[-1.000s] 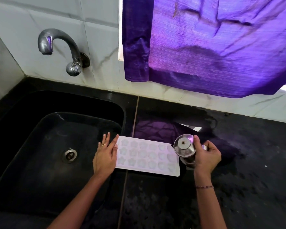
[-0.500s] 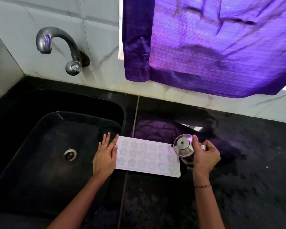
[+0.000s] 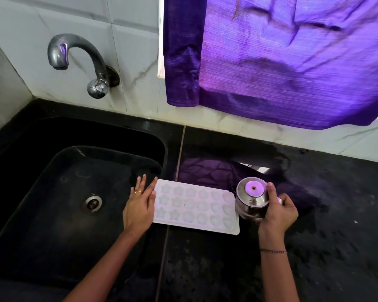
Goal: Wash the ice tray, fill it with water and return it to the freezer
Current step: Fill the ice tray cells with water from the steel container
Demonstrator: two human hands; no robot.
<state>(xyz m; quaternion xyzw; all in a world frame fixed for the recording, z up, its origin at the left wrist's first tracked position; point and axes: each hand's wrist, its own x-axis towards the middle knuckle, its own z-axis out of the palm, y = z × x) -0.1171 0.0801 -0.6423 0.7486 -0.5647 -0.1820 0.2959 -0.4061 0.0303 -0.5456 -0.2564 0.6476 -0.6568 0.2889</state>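
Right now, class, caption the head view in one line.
Left hand rests against a white ice tray on the black counter; right hand grips a lidded steel jug beside it.

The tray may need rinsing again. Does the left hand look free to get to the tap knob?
Probably yes: the left hand rests flat against the ice tray, holding nothing, and only the open sink lies between it and the tap knob.

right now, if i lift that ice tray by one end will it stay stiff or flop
It would probably bend a little: the tray looks thin, long and shallow, so lifting it by one end may make it sag. Its cells look shallow, so any water would likely spill if it tilted. It seems light, since the flat left hand alone steadies it.
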